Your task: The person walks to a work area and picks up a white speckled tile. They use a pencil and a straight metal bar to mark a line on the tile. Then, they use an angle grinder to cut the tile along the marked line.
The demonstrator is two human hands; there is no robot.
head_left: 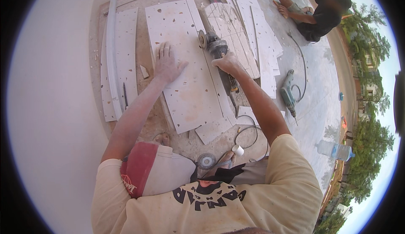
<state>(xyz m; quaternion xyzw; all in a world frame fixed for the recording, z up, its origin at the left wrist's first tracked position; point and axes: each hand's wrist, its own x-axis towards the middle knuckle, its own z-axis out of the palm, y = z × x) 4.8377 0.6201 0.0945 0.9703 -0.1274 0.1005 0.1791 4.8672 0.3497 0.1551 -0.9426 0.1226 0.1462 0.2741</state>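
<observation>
My left hand (pixel 168 64) lies flat, fingers stretched out, on a long white speckled terrazzo-look tile (pixel 185 101). In my right hand (pixel 230 63) is an angle grinder (pixel 218 47), gripped around its dark body. The grinder's round disc (pixel 203 39) stands at the tile's right side, close to a thin line that runs along its length. Whether the disc touches the tile, or is spinning, I cannot tell. Just right of the grinder lies a dusty, scored board (pixel 236 36).
More white tiles (pixel 266 44) are stacked at right. A metal straightedge (pixel 113 61) and a pencil (pixel 125 94) lie at left. A green drill (pixel 288 92), a water jug (pixel 335 150), a white cup (pixel 238 150) and a loose disc (pixel 206 161) are around. Another person (pixel 325 14) crouches far right.
</observation>
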